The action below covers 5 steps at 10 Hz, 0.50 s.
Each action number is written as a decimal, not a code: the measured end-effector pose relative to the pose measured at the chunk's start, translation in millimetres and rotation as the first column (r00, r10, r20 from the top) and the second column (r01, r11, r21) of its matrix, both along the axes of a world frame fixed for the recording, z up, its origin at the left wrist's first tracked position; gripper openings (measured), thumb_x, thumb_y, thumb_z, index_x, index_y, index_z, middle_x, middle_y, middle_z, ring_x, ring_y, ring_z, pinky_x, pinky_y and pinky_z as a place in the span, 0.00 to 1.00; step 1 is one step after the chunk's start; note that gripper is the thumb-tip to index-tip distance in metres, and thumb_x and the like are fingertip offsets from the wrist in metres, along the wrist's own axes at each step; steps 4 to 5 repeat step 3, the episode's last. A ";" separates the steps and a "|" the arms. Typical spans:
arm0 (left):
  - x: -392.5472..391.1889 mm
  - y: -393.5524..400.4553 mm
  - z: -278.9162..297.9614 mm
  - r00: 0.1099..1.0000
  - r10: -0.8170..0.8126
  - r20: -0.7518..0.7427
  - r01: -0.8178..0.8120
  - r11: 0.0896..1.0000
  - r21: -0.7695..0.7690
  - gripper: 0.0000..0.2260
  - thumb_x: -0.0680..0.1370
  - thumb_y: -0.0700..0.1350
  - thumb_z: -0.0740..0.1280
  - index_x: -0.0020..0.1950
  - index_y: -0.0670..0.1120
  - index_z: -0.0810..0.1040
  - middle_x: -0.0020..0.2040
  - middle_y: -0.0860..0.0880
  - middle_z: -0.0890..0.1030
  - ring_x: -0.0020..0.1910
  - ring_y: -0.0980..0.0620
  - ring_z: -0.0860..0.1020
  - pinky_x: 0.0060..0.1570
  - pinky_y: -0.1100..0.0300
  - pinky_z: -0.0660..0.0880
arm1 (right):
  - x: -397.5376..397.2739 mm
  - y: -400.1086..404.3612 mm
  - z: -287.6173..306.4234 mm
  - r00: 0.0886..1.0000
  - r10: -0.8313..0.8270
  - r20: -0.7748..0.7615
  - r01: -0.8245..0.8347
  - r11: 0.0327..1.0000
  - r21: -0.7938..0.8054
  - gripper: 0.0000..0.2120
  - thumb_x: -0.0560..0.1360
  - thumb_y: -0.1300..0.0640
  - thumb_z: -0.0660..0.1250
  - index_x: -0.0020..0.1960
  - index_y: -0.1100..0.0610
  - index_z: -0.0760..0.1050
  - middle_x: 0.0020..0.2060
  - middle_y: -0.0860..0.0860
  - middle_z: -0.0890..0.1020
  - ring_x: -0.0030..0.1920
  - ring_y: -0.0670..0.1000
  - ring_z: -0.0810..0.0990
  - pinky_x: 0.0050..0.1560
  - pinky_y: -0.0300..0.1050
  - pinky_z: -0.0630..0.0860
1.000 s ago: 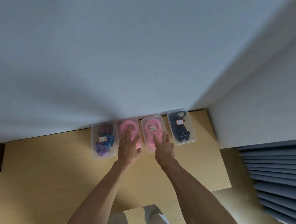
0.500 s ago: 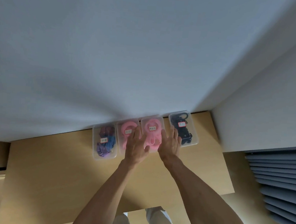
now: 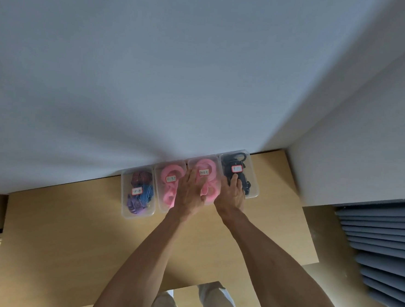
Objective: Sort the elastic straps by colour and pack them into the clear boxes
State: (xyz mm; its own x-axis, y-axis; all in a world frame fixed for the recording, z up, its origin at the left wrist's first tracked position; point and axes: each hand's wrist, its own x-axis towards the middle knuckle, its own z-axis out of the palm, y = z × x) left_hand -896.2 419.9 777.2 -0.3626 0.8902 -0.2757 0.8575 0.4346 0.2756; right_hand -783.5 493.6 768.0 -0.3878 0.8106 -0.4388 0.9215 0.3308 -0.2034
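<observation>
Both hands (image 3: 212, 193) apparently flat, outstretched

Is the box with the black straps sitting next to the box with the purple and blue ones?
No, the black-strap box is at the right end of the row and the purple-and-blue box at the left end, with two pink boxes between them.

Pink straps (image 3: 170, 187) in two clear boxes, black straps (image 3: 238, 177), tan table (image 3: 70, 240), pale grey wall (image 3: 155, 66)

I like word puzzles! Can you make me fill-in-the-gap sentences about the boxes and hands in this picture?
1. ____ clear boxes sit in a row against the wall.
2. The box at the right end holds ____ straps.
3. The two middle boxes hold ____ straps.
4. The right hand touches the box at the ____ end.

Missing words: four; black; pink; right
</observation>
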 end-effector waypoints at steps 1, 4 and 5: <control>-2.2 1.5 4.0 1.000 0.029 0.008 -0.029 0.999 0.037 0.21 0.78 0.46 0.68 0.70 0.48 0.74 0.76 0.46 0.67 0.76 0.45 0.62 0.72 0.50 0.62 | 0.3 2.7 5.6 0.996 0.059 0.061 -0.064 0.994 0.089 0.22 0.74 0.62 0.66 0.67 0.54 0.67 0.73 0.61 0.65 0.68 0.59 0.67 0.69 0.54 0.64; -10.2 -4.0 33.6 0.956 0.276 0.100 -0.285 0.954 0.095 0.27 0.75 0.45 0.72 0.73 0.44 0.71 0.77 0.37 0.64 0.75 0.36 0.64 0.72 0.45 0.65 | -18.4 -11.0 30.4 0.990 0.139 0.012 -0.139 0.975 0.173 0.26 0.75 0.59 0.65 0.72 0.51 0.66 0.65 0.57 0.70 0.64 0.58 0.69 0.69 0.52 0.62; -10.2 -4.0 33.6 0.956 0.276 0.100 -0.285 0.954 0.095 0.27 0.75 0.45 0.72 0.73 0.44 0.71 0.77 0.37 0.64 0.75 0.36 0.64 0.72 0.45 0.65 | -18.4 -11.0 30.4 0.990 0.139 0.012 -0.139 0.975 0.173 0.26 0.75 0.59 0.65 0.72 0.51 0.66 0.65 0.57 0.70 0.64 0.58 0.69 0.69 0.52 0.62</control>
